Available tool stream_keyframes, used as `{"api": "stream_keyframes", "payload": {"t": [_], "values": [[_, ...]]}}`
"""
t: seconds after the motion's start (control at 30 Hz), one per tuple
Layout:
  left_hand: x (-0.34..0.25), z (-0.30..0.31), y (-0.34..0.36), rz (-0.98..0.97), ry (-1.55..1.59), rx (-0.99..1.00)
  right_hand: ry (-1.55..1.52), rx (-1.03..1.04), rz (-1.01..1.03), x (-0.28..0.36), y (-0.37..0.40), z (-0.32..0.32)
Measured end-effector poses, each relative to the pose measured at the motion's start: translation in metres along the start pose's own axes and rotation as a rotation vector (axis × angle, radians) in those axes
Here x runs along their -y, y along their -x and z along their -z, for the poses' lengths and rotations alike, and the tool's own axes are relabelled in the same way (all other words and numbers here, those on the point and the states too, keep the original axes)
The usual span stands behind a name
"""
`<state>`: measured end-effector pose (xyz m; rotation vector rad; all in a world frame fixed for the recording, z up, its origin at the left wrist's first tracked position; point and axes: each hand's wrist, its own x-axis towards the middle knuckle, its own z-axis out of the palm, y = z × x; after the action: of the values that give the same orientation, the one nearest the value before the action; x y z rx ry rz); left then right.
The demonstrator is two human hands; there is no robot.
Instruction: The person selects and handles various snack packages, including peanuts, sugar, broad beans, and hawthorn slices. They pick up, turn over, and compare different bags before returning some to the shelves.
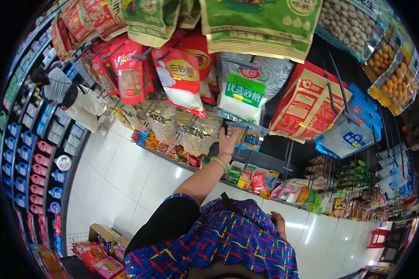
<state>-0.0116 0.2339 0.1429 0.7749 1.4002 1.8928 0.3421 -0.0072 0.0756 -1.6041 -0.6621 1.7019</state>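
My left hand (227,145), with a pale green bangle on the wrist, reaches out to the hanging goods. Its fingers close on the left side of a small blue snack packet (250,138) and cover part of it. Just left of it hangs a clear bag (195,136) of pale dried food, and above it a bag of white sugar (239,100) with a green label. Low at my right side, my right hand (278,224) hangs beside the patterned blue garment, its fingers loosely apart. Nothing shows in it.
Overhead hang large green bags (260,28); a red and tan bag (307,104) hangs to the right. A lower shelf holds small colourful packets (258,180). Far left, a person (81,100) stands near shelves of detergent bottles (37,172). A cardboard box (102,235) sits at lower left.
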Motion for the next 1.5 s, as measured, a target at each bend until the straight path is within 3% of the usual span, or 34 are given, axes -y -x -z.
{"api": "stream_keyframes", "payload": {"t": [0.03, 0.07, 0.1, 0.13, 0.2, 0.27, 0.33, 0.4, 0.43, 0.5, 0.53, 0.57, 0.6, 0.67, 0.73, 0.77, 0.8, 0.87, 0.93, 0.97, 1.0, 1.07, 1.1, 1.17, 1.2, 1.27, 1.37, 1.5], "values": [[0.045, 0.010, -0.002, 0.146, 0.284, 0.042, 0.009, 0.009, 0.001, -0.002, -0.005, 0.000], [0.058, 0.020, 0.011, 0.206, 0.246, 0.070, 0.197, 0.081, 0.164, -0.009, -0.016, 0.002], [0.069, 0.030, 0.023, 0.264, 0.208, 0.100, 0.293, 0.122, 0.244, -0.011, -0.019, 0.002], [0.069, 0.040, 0.045, 0.240, -0.151, 0.113, 0.384, 0.156, 0.327, -0.012, -0.023, 0.001], [0.091, 0.085, 0.059, 0.404, -0.238, 0.515, -0.073, 0.077, -0.044, -0.002, -0.031, -0.009], [0.128, 0.138, 0.072, -0.755, -1.001, 0.714, -0.027, 0.086, -0.059, 0.013, -0.033, -0.014], [0.128, 0.177, 0.086, 0.534, -0.618, 0.655, -0.021, 0.090, -0.048, 0.012, -0.037, -0.012], [0.157, 0.254, 0.099, -0.093, -1.095, 0.946, 0.115, 0.045, -0.058, 0.016, -0.035, -0.012], [0.155, 0.276, 0.102, 0.541, -1.231, 0.744, 0.231, 0.126, 0.132, 0.006, -0.039, -0.004], [0.161, 0.332, 0.108, 0.704, -1.376, 0.721, -0.025, 0.123, 0.009, -0.017, -0.058, 0.016], [0.142, 0.342, 0.115, 0.790, -1.410, 0.608, -0.053, 0.079, 0.016, -0.021, -0.050, 0.024], [0.139, 0.361, 0.125, 0.740, -1.314, 0.437, 0.160, 0.092, 0.118, -0.021, -0.046, 0.027], [0.136, 0.370, 0.129, 0.888, -1.165, 0.303, 0.208, 0.058, 0.087, -0.016, -0.040, 0.029], [0.147, 0.384, 0.139, 0.935, -1.085, 0.282, 0.130, -0.042, -0.089, -0.014, -0.032, 0.036], [0.142, 0.370, 0.141, 0.908, -1.139, 0.387, 0.395, -0.017, 0.068, -0.028, -0.028, 0.056], [0.139, 0.350, 0.148, 0.972, -1.052, 0.268, 0.204, -0.084, -0.053, -0.031, -0.028, 0.067], [0.138, 0.322, 0.151, 0.967, -1.058, 0.292, 0.014, -0.146, -0.168, -0.031, -0.028, 0.079], [0.142, 0.274, 0.157, 0.942, -0.936, 0.293, -0.011, -0.208, -0.226, -0.032, -0.023, 0.105], [0.175, 0.237, 0.157, 0.742, -0.869, 0.534, 0.094, -0.235, -0.269, -0.041, -0.027, 0.141], [0.170, 0.205, 0.163, 0.717, -0.857, 0.519, 0.159, -0.220, -0.254, -0.051, -0.034, 0.164], [0.166, 0.169, 0.171, 0.692, -0.845, 0.496, 0.263, -0.174, -0.196, -0.067, -0.046, 0.192], [0.174, 0.122, 0.183, 0.532, -0.775, 0.691, 0.528, -0.041, 0.060, -0.111, -0.077, 0.256], [0.170, 0.098, 0.193, 0.532, -0.770, 0.672, 0.590, 0.005, 0.170, -0.134, -0.095, 0.289], [0.152, 0.061, 0.216, 0.508, -0.791, 0.840, 0.155, -0.212, -0.199, -0.043, -0.040, 0.262], [0.173, 0.055, 0.231, 0.519, -0.780, 0.810, 0.158, -0.196, -0.203, -0.032, -0.035, 0.274], [0.165, 0.033, 0.257, 0.472, -0.871, 0.930, 0.031, -0.262, -0.223, -0.026, -0.035, 0.309], [0.203, 0.034, 0.290, 0.204, -1.078, 1.277, -0.013, -0.367, -0.226, -0.026, -0.027, 0.351], [0.192, 0.017, 0.327, 0.146, -1.102, 1.308, 0.095, -0.300, -0.280, -0.051, -0.033, 0.415]]}}
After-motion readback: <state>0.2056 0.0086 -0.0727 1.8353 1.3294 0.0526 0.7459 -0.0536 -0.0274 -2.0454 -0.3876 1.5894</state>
